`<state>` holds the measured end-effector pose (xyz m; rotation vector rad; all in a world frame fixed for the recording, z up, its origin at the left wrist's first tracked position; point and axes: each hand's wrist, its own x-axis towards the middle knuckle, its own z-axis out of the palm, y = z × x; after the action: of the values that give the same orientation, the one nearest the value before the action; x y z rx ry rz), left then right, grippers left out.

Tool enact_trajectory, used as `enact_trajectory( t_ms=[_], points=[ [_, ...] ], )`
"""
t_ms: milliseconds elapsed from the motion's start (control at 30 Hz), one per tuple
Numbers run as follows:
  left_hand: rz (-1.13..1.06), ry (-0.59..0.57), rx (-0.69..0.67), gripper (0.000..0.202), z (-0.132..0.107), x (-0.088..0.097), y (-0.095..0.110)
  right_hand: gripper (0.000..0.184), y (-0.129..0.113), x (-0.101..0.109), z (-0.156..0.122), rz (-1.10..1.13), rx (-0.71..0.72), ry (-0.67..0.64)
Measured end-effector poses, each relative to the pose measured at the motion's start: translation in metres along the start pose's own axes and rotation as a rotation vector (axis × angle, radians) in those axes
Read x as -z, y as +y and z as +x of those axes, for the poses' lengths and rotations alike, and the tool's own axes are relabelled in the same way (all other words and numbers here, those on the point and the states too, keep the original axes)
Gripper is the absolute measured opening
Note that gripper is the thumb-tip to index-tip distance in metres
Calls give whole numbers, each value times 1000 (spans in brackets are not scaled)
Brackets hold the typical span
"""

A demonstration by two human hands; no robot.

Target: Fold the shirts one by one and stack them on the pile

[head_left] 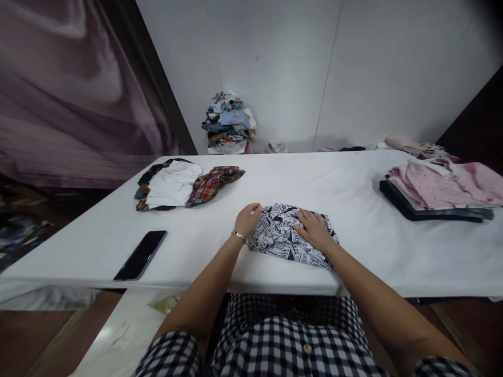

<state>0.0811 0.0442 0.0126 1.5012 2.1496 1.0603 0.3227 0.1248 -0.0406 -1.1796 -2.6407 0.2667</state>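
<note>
Here your left hand (247, 220) curls around the left edge of the folded black-and-white printed garment (285, 238), while your right hand (314, 230) lies open and flat on top of it. The garment sits near you on the white table (314, 178); a black phone (140, 255) lies further left.

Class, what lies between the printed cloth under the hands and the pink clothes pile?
Nothing but bare white table between printed cloth and pink pile, in the head view.
</note>
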Motion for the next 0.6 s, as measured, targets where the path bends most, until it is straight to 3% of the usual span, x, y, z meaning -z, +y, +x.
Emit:
enact_trajectory(
  t_ms=[100,233,433,533,600],
  points=[
    [102,0,-23,30,-28,11,-12,65,0,-1,-1,3,2,9],
    [237,11,-52,21,-56,1,-22,63,0,-4,-1,6,1,20],
    [28,70,-36,10,-60,-7,-15,60,4,11,6,116,-50,-42],
    [-98,42,-7,12,-60,-11,-10,64,-12,29,10,148,-26,-21],
    [-86,32,3,14,-60,-16,-10,63,-33,36,12,140,73,-11]
  ],
)
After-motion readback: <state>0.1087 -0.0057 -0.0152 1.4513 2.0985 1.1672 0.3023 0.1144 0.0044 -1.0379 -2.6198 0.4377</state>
